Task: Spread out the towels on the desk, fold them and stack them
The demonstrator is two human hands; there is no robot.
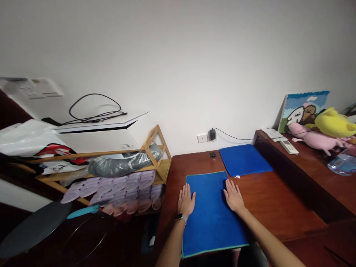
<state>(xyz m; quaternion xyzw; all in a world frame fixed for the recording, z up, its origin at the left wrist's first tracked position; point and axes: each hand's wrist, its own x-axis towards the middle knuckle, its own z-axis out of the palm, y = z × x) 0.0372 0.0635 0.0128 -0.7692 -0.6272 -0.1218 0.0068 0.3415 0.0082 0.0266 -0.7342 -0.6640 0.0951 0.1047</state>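
A blue cloth with a green edge (210,215) lies spread flat on the reddish-brown wooden desk (272,204). My left hand (186,200) rests flat on the cloth's left edge, fingers stretched away from me, with a watch on the wrist. On the opposite edge lies my right hand (233,195), palm down with its fingers extended, partly on the cloth and partly over the wood. Neither hand grips anything. Behind, to the right, a second blue cloth (244,159) lies folded on the desk.
Left of the desk stands a wooden rack (165,172) with lilac slippers (111,187) and a white box (97,139). A raised desk section at right holds a remote (289,147), plush toys (314,139) and a plastic bottle (343,163). A charger (213,134) sits in the wall socket.
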